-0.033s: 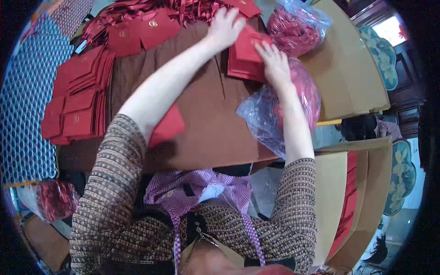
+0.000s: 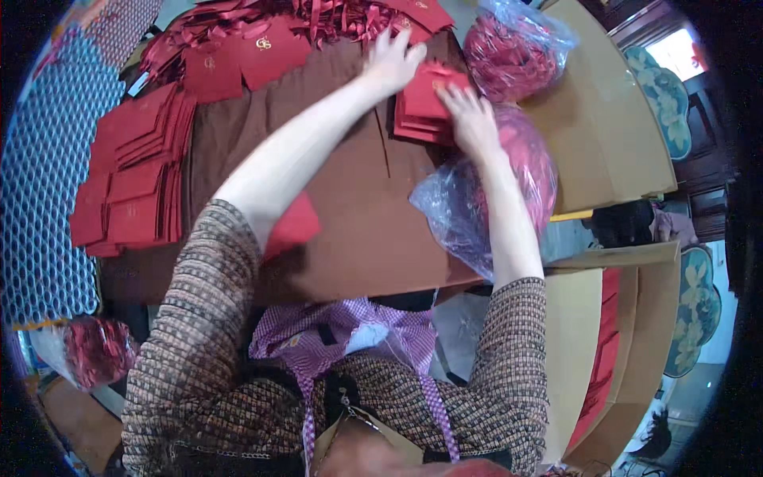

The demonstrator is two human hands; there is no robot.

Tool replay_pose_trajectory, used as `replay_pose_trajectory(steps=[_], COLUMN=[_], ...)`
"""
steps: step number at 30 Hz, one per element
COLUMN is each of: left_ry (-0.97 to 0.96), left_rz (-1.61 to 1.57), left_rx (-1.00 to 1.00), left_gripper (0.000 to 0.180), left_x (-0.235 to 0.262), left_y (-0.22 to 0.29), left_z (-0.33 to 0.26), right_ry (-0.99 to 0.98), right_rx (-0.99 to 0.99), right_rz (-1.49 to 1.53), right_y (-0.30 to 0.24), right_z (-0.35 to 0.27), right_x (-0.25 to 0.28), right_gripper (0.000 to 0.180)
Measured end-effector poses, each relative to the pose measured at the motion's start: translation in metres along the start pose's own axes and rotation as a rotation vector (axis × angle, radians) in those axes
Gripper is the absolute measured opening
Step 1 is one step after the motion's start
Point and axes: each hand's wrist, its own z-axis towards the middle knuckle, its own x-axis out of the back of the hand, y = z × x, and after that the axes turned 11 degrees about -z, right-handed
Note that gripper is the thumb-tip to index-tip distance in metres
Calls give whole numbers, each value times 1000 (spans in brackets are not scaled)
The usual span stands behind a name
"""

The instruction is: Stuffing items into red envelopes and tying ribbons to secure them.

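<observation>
While the right hand [image 2: 475, 123] rests, fingers spread, on the stack of red packets [image 2: 424, 119] toward the surface's [image 2: 373, 215] far right corner, and the left hand [image 2: 395, 62] opens just beside, light, even pressure should keep it square.

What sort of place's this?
Likely a small packing or handicraft workspace: stacked red packets on a brown-covered table, a filled clear plastic bag, and an open cardboard box.
</observation>
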Motion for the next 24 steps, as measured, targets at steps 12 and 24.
replay_pose_trajectory(steps=[12,24], left_ry=[-305,-354], left_rz=[431,545], left_rx=[70,121], left_gripper=[71,67], left_x=[-93,-95], left_y=[-21,-22], left_z=[-57,-58], right_ry=[-506,-589], right_rx=[125,187], right_rz=[439,349], right_y=[18,9], right_z=[4,22], right_x=[-25,-30], right_gripper=[51,34])
